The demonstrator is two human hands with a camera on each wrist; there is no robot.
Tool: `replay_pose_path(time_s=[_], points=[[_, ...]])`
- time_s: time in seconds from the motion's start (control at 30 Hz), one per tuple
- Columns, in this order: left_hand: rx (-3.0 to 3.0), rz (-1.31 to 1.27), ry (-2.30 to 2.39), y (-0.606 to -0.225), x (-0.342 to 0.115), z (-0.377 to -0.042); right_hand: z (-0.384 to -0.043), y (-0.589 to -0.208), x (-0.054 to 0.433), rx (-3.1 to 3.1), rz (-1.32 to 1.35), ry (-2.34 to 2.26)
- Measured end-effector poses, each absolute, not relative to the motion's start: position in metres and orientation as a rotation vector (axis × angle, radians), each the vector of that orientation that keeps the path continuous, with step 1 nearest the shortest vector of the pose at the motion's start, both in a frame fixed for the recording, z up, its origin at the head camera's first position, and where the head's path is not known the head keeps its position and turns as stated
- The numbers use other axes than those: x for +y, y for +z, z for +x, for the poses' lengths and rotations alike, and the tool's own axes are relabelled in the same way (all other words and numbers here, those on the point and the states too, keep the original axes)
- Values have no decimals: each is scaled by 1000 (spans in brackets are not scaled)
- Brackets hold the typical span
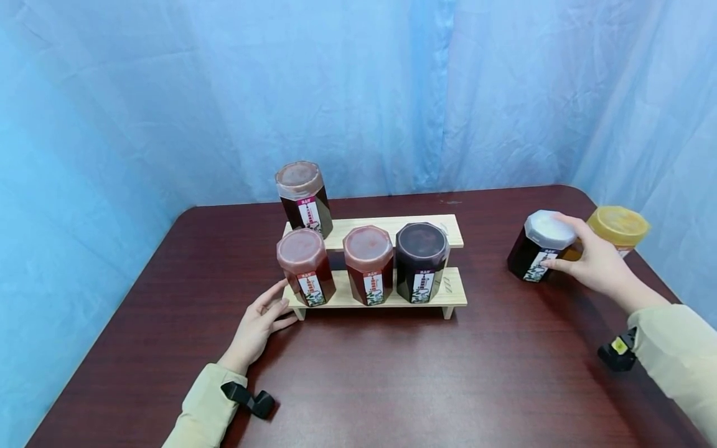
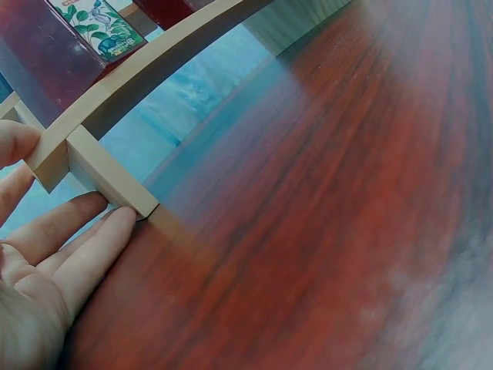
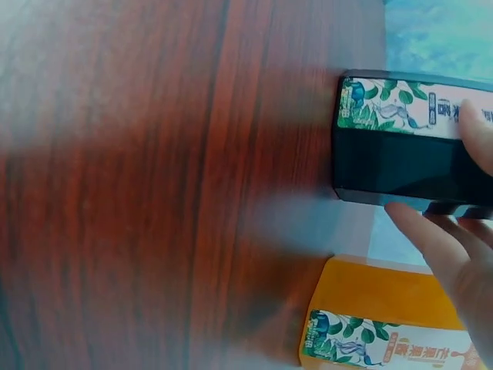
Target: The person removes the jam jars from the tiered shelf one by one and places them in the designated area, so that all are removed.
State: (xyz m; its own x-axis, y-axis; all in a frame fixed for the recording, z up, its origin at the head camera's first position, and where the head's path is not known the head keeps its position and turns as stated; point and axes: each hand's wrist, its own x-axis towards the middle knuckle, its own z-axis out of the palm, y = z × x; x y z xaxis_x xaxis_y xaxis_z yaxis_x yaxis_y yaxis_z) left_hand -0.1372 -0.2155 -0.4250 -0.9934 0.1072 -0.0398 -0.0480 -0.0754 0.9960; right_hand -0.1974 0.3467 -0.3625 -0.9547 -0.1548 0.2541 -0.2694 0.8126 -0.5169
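My right hand [image 1: 599,264] grips a dark jar [image 1: 529,252] with a whitish lid, at the right of the table. In the right wrist view the thumb [image 3: 479,139] lies on its label, with fingers on the opposite side. Close beside it stands a yellow jar [image 1: 618,225], partly hidden by that hand. My left hand [image 1: 259,326] touches the left end of a two-tier wooden rack [image 1: 456,289]. In the left wrist view its extended fingers [image 2: 96,250] rest against the rack's leg [image 2: 115,173].
On the lower tier stand two red jars [image 1: 318,280] [image 1: 370,274] and a dark purple jar [image 1: 420,267]. A dark red jar [image 1: 305,202] stands at the upper tier's left end. Blue curtains [image 1: 358,93] hang behind and beside the dark wooden table [image 1: 392,373].
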Motion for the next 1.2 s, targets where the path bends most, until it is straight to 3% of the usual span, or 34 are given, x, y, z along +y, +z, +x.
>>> replay_pose_path(time_s=[1.2], points=[[2064, 47, 2220, -427, -216, -136, -193, -362, 345, -2686, 258, 634]])
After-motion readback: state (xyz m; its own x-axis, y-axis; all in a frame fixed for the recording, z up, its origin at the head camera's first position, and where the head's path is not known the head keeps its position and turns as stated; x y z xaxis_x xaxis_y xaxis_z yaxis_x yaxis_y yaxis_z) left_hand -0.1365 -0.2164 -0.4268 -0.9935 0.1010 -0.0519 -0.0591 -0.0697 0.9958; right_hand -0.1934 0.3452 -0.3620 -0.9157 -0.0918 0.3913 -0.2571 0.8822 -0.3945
